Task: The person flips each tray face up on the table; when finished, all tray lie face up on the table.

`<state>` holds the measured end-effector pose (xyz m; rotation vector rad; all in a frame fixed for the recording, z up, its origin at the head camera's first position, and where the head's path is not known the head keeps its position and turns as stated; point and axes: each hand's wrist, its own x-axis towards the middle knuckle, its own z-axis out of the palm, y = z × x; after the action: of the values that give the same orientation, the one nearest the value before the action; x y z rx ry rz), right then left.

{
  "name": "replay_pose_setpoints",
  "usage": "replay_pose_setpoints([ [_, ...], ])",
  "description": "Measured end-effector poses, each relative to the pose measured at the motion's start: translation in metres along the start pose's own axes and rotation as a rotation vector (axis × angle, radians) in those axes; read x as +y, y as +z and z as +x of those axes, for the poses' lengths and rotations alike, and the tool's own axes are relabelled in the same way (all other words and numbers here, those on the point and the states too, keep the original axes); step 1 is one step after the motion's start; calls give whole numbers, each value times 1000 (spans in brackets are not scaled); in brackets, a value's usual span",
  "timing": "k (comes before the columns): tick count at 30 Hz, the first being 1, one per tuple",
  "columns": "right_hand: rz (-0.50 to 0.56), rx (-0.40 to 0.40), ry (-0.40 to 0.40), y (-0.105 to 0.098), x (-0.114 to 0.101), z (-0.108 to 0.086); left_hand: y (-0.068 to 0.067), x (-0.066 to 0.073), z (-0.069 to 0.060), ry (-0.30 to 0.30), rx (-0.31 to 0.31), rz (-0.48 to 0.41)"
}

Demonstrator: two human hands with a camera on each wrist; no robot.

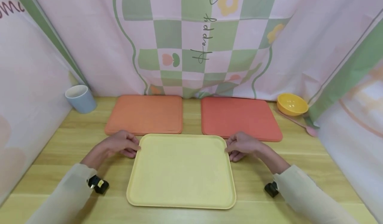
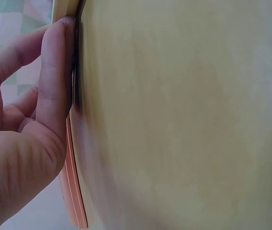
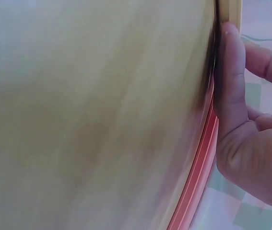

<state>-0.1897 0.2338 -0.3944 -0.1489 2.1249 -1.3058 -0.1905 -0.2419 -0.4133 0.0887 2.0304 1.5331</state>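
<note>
Yellow tray [image 1: 181, 174] is centre front on the table [image 1: 115, 212]. Left hand [image 1: 124, 144] pinches its left rim near the far corner, right hand [image 1: 242, 146] pinches the right rim about level with it. Can't tell if the tray sits flat or is slightly raised.

Risks:
- Both grips are at the far end. If lifted, the near end would likely sag or drag, since nothing holds it there.
- Smooth-looking rim, fingertip pinch only: uneven pull could slip one side and yaw the tray.
- Orange board [image 1: 146, 114] is right beyond the tray's far left, red board [image 1: 239, 119] beyond its far right. Contact unclear. A forward push could bump or ride up on either; knuckles could catch first.
- Cup [image 1: 85, 101] stands well beyond the tray's left. Only a wide left swing should tip it.
- Bowl [image 1: 292, 105] and spoon [image 1: 294, 120] are well beyond its right. Shoving the red board sideways could knock the spoon, then maybe the bowl.
</note>
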Motion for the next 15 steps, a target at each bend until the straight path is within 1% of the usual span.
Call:
replay_pose_setpoints([
  [10,33,-47,5,-5,2,2,-2,1,0,-8,-10,-28],
  [15,50,-69,4,-6,3,2,-2,0,0,-4,-26,-33],
])
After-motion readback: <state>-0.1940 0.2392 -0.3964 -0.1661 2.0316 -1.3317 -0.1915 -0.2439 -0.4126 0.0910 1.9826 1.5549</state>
